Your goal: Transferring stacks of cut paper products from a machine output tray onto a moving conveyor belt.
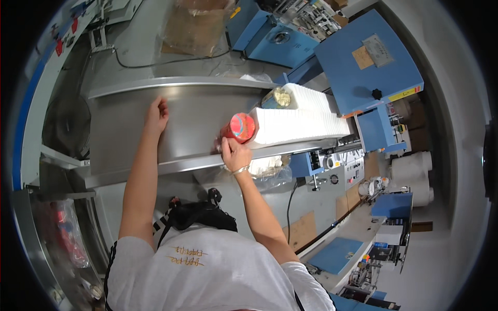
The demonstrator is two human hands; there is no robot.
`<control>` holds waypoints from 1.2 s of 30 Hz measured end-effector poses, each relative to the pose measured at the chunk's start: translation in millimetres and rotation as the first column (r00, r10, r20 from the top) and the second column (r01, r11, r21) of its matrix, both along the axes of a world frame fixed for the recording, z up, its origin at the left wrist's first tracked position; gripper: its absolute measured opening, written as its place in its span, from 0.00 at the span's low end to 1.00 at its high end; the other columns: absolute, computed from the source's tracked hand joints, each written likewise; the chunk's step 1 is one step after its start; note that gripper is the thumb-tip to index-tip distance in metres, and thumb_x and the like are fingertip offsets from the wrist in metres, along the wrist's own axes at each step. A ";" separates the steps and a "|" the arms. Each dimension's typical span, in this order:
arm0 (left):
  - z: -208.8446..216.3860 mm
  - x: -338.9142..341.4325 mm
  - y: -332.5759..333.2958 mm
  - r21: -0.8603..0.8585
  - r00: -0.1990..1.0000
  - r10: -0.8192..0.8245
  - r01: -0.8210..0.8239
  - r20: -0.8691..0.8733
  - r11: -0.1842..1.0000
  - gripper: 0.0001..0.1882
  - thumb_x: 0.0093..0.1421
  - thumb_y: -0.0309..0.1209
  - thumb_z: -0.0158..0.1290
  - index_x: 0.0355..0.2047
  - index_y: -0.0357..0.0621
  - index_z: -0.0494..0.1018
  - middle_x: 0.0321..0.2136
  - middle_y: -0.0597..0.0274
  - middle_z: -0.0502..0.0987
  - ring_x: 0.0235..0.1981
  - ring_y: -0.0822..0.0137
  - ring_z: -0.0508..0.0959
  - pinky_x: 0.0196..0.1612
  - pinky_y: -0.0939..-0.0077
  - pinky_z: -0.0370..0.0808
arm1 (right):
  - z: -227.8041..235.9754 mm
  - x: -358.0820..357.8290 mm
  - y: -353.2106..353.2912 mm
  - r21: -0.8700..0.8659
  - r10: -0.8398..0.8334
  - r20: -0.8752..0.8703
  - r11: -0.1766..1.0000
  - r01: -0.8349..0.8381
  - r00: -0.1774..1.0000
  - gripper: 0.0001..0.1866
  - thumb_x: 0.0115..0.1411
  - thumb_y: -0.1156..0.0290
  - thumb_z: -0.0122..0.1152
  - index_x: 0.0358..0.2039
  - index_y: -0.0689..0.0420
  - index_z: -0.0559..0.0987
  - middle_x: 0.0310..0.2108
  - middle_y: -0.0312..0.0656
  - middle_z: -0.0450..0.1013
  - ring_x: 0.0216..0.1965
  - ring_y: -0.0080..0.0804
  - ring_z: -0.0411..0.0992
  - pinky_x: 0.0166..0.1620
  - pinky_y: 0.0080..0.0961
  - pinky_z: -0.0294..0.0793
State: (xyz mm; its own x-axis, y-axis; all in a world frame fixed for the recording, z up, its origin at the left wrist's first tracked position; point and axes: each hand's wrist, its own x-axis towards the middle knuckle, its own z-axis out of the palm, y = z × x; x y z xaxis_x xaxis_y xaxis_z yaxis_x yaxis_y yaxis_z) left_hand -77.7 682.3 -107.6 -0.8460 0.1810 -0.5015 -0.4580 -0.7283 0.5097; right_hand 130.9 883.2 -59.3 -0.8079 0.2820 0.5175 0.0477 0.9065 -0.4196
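My right hand [237, 156] grips the near side of a red cylinder [239, 127] with a round pinkish-red top marked in pale blue. Its fingertips are partly hidden behind the cylinder, which stands against the near end of a long row of nested white cups [301, 126]. Farther left, my left hand [156, 115] hovers over a shiny metal trough [202, 109], fingers curled, with nothing visible in them. Beyond the red cylinder is a clear container [276, 98] of cream-coloured pieces, beside a second white row [312, 97].
Raised metal rails [176, 81] edge the trough. At its right end stands a blue machine housing [371, 62] with a black knob. A plastic-wrapped carton [194, 26] lies on the floor beyond. Below the near rail hangs a clear bag [270, 173] with white contents.
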 end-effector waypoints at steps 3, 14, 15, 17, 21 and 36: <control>-5.4 3.4 -6.0 -0.057 0.999 -0.045 0.043 -0.028 0.997 0.10 0.59 0.38 0.53 0.25 0.47 0.73 0.17 0.72 0.69 0.17 0.78 0.67 0.19 0.86 0.62 | -1.8 4.4 -0.6 -0.023 0.014 0.006 1.000 -0.014 1.000 0.14 0.56 0.64 0.56 0.16 0.54 0.74 0.13 0.47 0.68 0.16 0.47 0.69 0.20 0.38 0.66; 15.3 2.3 -29.8 -0.455 0.969 -0.168 0.068 -0.183 0.888 0.08 0.60 0.36 0.51 0.27 0.47 0.71 0.16 0.72 0.70 0.15 0.79 0.68 0.16 0.88 0.63 | 4.3 4.6 0.6 0.015 0.256 -0.097 0.967 -0.255 0.962 0.09 0.54 0.68 0.59 0.19 0.53 0.73 0.14 0.41 0.69 0.18 0.37 0.69 0.24 0.32 0.66; 17.9 1.5 -31.8 -0.480 0.974 -0.156 0.060 -0.162 0.875 0.08 0.60 0.36 0.50 0.27 0.46 0.71 0.16 0.71 0.71 0.14 0.79 0.69 0.14 0.88 0.64 | 5.2 4.7 3.4 0.009 0.298 -0.139 0.954 -0.300 0.944 0.09 0.54 0.67 0.59 0.19 0.53 0.73 0.15 0.40 0.69 0.18 0.36 0.69 0.25 0.31 0.66; 20.8 3.3 -32.7 -0.487 0.981 -0.124 0.036 -0.149 0.872 0.08 0.61 0.33 0.47 0.27 0.44 0.71 0.16 0.68 0.72 0.14 0.77 0.72 0.13 0.86 0.68 | 3.9 6.2 8.3 -0.029 0.377 -0.170 0.922 -0.387 0.910 0.07 0.53 0.67 0.61 0.21 0.53 0.75 0.17 0.38 0.70 0.21 0.34 0.70 0.28 0.30 0.67; 4.7 12.4 -9.0 -0.526 0.964 -0.122 -0.020 -0.235 0.850 0.06 0.59 0.26 0.44 0.29 0.39 0.71 0.18 0.60 0.73 0.14 0.71 0.73 0.15 0.81 0.71 | 7.9 17.7 19.8 -0.055 0.515 -0.150 0.848 -0.527 0.844 0.06 0.52 0.66 0.61 0.26 0.53 0.75 0.23 0.36 0.71 0.27 0.34 0.70 0.31 0.30 0.69; 104.3 139.2 131.4 -0.948 0.276 -0.909 -0.034 -0.312 0.315 0.40 0.42 0.16 0.53 0.58 0.54 0.63 0.61 0.56 0.55 0.63 0.57 0.55 0.62 0.64 0.56 | 36.3 8.9 79.0 0.140 0.434 -0.083 0.896 -0.421 0.897 0.15 0.47 0.70 0.55 0.38 0.55 0.73 0.42 0.38 0.69 0.53 0.34 0.62 0.57 0.33 0.60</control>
State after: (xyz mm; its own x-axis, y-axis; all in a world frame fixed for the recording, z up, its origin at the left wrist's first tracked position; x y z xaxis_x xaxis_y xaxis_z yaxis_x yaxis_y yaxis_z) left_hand 61.5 813.6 -3.3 -0.7212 0.6897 0.0645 0.3882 0.3253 0.8622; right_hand 139.8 962.2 -22.9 -0.7734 -0.1451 0.6172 -0.3956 0.8711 -0.2910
